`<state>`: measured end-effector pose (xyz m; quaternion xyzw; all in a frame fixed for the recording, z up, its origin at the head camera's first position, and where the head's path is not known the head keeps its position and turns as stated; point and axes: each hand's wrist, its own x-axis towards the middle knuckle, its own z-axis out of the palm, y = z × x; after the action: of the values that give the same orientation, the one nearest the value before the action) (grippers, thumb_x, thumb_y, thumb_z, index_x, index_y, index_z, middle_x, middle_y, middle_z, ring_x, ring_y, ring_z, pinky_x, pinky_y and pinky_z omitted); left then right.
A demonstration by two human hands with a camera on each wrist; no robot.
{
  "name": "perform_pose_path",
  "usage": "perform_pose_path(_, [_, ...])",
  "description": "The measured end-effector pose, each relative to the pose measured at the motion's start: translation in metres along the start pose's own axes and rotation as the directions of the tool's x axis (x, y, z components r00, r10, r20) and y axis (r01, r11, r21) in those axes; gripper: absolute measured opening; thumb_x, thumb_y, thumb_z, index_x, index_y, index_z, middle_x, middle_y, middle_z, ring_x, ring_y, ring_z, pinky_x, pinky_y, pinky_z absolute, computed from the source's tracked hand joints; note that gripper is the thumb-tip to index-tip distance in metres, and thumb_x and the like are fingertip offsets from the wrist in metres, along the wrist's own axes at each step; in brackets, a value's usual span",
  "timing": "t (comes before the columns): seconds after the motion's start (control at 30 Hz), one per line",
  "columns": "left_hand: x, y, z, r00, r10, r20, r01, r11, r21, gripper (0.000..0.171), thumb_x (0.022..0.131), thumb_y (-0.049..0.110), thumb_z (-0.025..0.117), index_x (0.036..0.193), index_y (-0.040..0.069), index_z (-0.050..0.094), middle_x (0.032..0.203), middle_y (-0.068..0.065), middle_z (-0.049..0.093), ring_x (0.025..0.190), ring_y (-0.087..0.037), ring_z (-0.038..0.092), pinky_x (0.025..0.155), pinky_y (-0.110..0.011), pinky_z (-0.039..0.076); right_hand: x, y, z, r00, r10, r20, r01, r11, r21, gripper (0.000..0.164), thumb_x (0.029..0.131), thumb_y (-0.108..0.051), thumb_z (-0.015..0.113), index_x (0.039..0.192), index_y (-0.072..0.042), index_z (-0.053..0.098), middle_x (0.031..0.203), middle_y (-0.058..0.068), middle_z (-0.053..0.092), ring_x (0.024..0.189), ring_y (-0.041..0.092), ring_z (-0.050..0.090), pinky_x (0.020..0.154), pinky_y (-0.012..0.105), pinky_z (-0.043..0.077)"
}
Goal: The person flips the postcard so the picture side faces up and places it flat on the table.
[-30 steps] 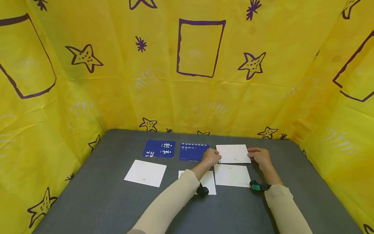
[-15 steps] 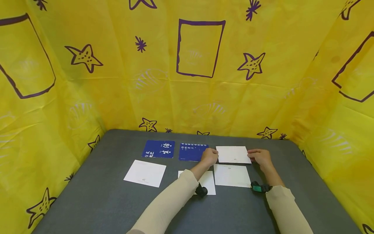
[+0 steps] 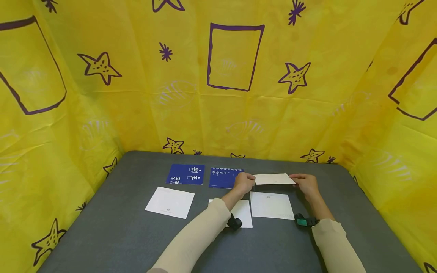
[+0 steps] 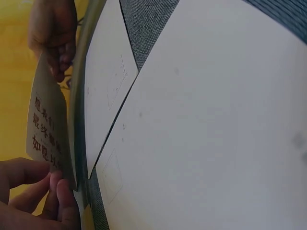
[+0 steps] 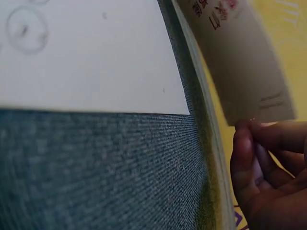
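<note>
Both hands hold one postcard (image 3: 274, 179) by its short ends at the back right of the table. The left hand (image 3: 244, 183) pinches the left end and the right hand (image 3: 306, 185) pinches the right end between thumb and fingers. Tilted off the table, the postcard shows its pale side to the head camera. In the left wrist view, brown characters are printed on the other side of the postcard (image 4: 45, 115). The right wrist view shows a reddish motif on that postcard (image 5: 244, 62). A white card (image 3: 272, 205) lies flat just in front of it.
Two blue cards with white characters (image 3: 186, 174) lie along the back left, one partly behind the left hand. Another white card (image 3: 169, 202) lies at the front left. The left forearm partly covers a further white card (image 3: 243, 214). A yellow patterned cloth (image 3: 235, 113) encloses the grey table (image 3: 112, 227).
The postcard has gone from nearly flat to tilted, its near edge raised, and looks narrower from the head. The hands stay at its two ends with little shift.
</note>
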<state>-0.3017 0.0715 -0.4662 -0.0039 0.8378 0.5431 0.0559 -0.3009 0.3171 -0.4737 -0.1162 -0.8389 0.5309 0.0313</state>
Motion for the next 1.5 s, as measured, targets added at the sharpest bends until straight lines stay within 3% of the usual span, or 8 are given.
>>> perform_pose_path(0.33, [0.001, 0.001, -0.001, 1.0, 0.009, -0.007, -0.009, 0.998, -0.057, 0.015, 0.084, 0.003, 0.069, 0.097, 0.005, 0.077, 0.103, -0.008, 0.075, 0.102, -0.024, 0.067, 0.085, -0.033, 0.055, -0.003, -0.002, -0.004, 0.996, -0.085, 0.009, 0.083, 0.987, 0.135, 0.031, 0.094, 0.0, 0.057, 0.119, 0.02, 0.058, 0.078, -0.013, 0.068, 0.068, 0.004, 0.066, 0.066, 0.017, 0.055])
perform_pose_path(0.8, [0.001, 0.003, -0.005, 0.999, 0.025, -0.035, -0.029, 0.992, -0.119, 0.013, 0.089, 0.012, 0.069, 0.097, 0.006, 0.077, 0.1, -0.007, 0.075, 0.096, -0.021, 0.068, 0.082, -0.032, 0.056, -0.007, -0.008, -0.007, 0.996, -0.091, 0.01, 0.087, 0.977, 0.197, 0.038, 0.093, -0.009, 0.064, 0.117, 0.02, 0.058, 0.07, -0.019, 0.068, 0.068, 0.004, 0.067, 0.065, 0.017, 0.055])
perform_pose_path(1.07, [0.002, 0.003, -0.005, 0.996, 0.058, -0.064, -0.068, 0.984, -0.164, 0.015, 0.09, 0.017, 0.069, 0.097, 0.007, 0.078, 0.096, -0.007, 0.075, 0.085, -0.015, 0.065, 0.073, -0.025, 0.053, -0.008, -0.008, -0.008, 0.995, -0.1, -0.016, 0.101, 0.98, 0.17, 0.04, 0.092, -0.011, 0.066, 0.115, 0.021, 0.059, 0.07, -0.019, 0.065, 0.066, 0.002, 0.064, 0.065, 0.016, 0.054])
perform_pose_path(1.23, [0.001, 0.005, -0.004, 0.997, 0.052, -0.063, -0.063, 0.982, -0.176, 0.016, 0.091, 0.019, 0.068, 0.098, 0.008, 0.077, 0.096, -0.006, 0.075, 0.082, -0.013, 0.064, 0.072, -0.025, 0.053, -0.01, -0.008, -0.011, 0.996, -0.086, -0.015, 0.088, 0.99, 0.107, 0.04, 0.092, -0.015, 0.067, 0.116, 0.016, 0.061, 0.074, -0.021, 0.063, 0.069, 0.001, 0.062, 0.067, 0.015, 0.053])
perform_pose_path(1.5, [0.002, 0.006, -0.004, 0.996, 0.032, -0.082, -0.048, 0.979, -0.196, 0.016, 0.09, 0.018, 0.068, 0.099, 0.007, 0.077, 0.096, -0.006, 0.074, 0.082, -0.014, 0.064, 0.07, -0.024, 0.052, -0.01, -0.009, -0.014, 0.995, -0.102, 0.012, 0.1, 0.989, 0.107, 0.041, 0.093, -0.016, 0.066, 0.119, 0.016, 0.059, 0.078, -0.022, 0.063, 0.075, 0.001, 0.063, 0.072, 0.014, 0.054])
